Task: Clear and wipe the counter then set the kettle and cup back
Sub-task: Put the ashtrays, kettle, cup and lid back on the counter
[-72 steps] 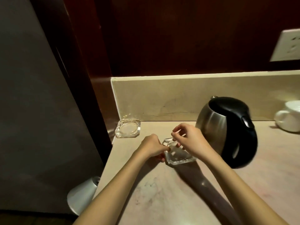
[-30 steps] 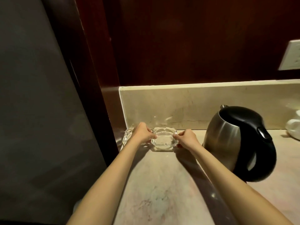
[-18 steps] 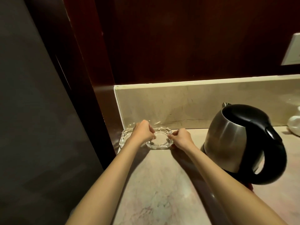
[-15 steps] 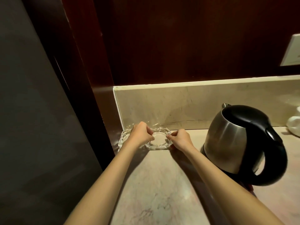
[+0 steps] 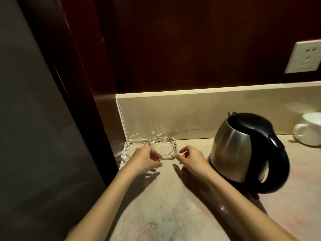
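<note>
On the counter (image 5: 173, 206) our kettle (image 5: 243, 150) stands at right, the cup (image 5: 309, 133) beyond it. Our left hand (image 5: 144, 159) and right hand (image 5: 192, 159), fingers loosely curled and holding nothing, hover before two glass ashtrays (image 5: 151, 149) in the back corner.

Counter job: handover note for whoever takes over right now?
Left hand: open, holds nothing, just short of the ashtrays.
Right hand: open, holds nothing, beside the right ashtray.
Two glass ashtrays sit side by side in the back left corner, left ashtray by the edge.
Kettle stands mid-counter; cup at the far right by the backsplash.
Done: ashtrays tucked in the corner.
Left: no cloth in view, so wiping cannot be confirmed; then set kettle and cup in place.
</note>
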`<state>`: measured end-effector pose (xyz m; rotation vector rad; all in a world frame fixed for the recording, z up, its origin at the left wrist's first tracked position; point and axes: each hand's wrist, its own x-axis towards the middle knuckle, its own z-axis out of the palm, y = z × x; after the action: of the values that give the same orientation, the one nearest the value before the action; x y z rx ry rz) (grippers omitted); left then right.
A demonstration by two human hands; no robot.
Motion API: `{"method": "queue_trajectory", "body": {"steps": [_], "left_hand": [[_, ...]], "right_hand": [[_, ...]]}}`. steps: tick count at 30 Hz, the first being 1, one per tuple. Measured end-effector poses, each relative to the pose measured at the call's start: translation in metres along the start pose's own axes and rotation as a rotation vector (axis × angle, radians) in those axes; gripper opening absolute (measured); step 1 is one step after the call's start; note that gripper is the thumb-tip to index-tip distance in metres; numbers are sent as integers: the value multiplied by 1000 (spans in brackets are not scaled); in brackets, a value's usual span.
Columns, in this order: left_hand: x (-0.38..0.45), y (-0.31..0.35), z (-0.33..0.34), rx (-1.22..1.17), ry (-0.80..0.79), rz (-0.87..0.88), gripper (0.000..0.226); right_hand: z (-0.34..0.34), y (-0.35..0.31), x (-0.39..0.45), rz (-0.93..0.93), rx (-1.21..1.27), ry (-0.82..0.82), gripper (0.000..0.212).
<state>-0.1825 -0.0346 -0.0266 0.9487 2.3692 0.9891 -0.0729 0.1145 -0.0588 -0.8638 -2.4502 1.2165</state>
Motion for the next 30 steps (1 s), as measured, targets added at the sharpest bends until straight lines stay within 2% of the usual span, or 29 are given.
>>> {"method": "queue_trajectory", "body": {"steps": [8, 11, 19, 25, 30], "left_hand": [[-18, 46, 33, -61, -151, 70, 22], [-23, 58, 46, -81, -170, 67, 19], [-44, 81, 71, 185, -207, 64, 27], [-61, 86, 76, 582, -111, 21, 31], [-80, 88, 82, 689, -43, -50, 31]], "right_hand": [[-41, 8, -73, -107, -32, -181, 17], [-61, 19, -93, -111, -33, -193, 17], [-108, 47, -133, -98, -182, -347, 24], [-141, 57, -152, -160, -225, -328, 24], [-169, 65, -158, -178, -418, -85, 49]]}}
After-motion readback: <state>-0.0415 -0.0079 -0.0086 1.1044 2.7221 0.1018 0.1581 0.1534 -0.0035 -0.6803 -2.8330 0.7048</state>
